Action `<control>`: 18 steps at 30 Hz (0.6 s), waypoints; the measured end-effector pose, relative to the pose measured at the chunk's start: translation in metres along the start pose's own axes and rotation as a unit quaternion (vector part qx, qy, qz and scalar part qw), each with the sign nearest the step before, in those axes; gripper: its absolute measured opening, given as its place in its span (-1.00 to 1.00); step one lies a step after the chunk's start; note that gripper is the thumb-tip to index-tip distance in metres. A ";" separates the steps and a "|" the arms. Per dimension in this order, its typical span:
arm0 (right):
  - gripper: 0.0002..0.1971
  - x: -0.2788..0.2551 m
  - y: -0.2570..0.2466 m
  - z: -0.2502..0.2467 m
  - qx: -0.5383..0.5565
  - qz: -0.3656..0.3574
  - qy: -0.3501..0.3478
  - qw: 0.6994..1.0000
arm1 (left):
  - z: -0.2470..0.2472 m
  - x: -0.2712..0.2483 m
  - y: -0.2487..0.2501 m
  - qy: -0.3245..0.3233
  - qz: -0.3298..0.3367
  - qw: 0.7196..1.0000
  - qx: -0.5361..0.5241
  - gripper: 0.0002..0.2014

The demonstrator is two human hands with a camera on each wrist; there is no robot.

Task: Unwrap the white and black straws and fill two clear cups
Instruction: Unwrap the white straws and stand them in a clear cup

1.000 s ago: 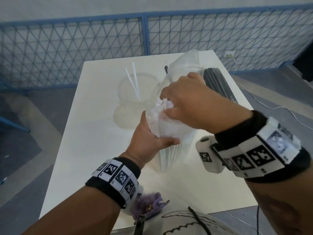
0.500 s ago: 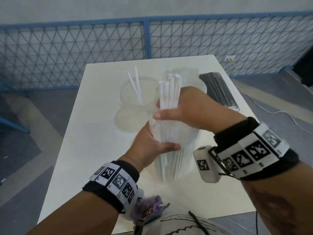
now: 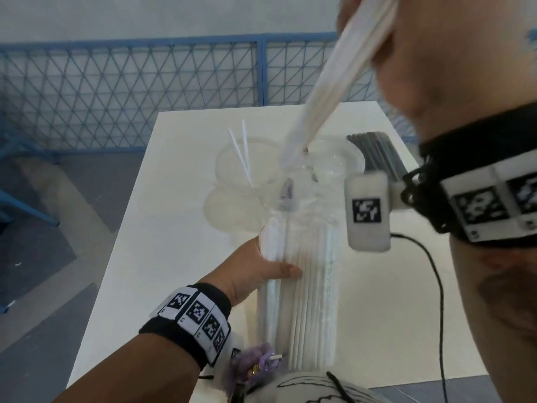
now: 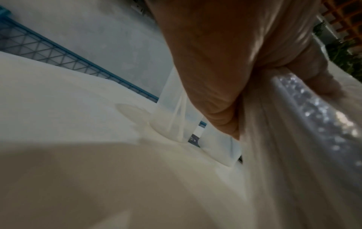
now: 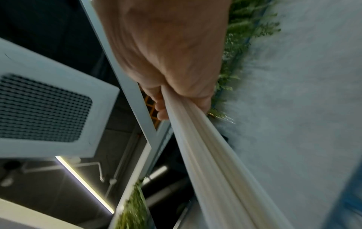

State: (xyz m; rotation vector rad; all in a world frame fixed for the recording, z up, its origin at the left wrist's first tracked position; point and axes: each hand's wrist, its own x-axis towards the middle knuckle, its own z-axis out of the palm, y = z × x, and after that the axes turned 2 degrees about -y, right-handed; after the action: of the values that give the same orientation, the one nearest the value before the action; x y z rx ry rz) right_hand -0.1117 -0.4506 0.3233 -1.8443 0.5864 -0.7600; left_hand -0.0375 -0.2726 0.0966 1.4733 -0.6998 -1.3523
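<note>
My left hand [image 3: 261,266] grips the clear plastic pack of white straws [image 3: 308,286], which stands upright on the white table [image 3: 174,257]; the left wrist view shows the same hand [image 4: 225,62] curled round the pack [image 4: 293,155]. My right hand [image 3: 412,39] is raised high near the camera and grips a bunch of white straws [image 3: 328,82], their lower tips just above the pack's open top. The right wrist view shows that hand [image 5: 172,62] closed on the bunch [image 5: 205,155]. Two clear cups stand behind: the left cup [image 3: 247,167] holds two white straws, the right cup [image 3: 337,158] is partly hidden.
A bundle of black straws [image 3: 377,152] lies on the table at the far right. A black cable [image 3: 430,286] hangs from my right wrist over the table. A blue mesh fence [image 3: 116,91] stands beyond the far edge. Floor drops off left of the table.
My right hand has pulled a bunch of white straws up and out of the pack, rising toward the camera. My left hand has kept hold of the pack.
</note>
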 end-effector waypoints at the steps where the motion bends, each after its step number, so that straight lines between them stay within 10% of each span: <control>1: -0.77 0.011 0.003 0.002 -0.004 0.009 0.002 1.000 | 0.001 0.000 -0.002 -0.001 -0.005 1.000 -0.010 -0.58; 7: -0.79 0.029 0.013 0.054 0.094 -0.055 0.137 0.985 | 0.008 0.009 -0.006 -0.002 0.006 0.998 -0.064 -0.40; 18: -0.64 0.035 0.084 0.129 -0.030 0.091 -0.036 0.995 | 0.014 0.008 -0.003 -0.010 0.027 0.999 -0.026 -0.41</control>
State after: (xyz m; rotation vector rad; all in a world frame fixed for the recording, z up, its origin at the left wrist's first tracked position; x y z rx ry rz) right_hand 0.0014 -0.4257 0.2170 -1.8354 0.7258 -0.5570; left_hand -0.0494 -0.2823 0.0926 1.3915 -0.7066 -1.3349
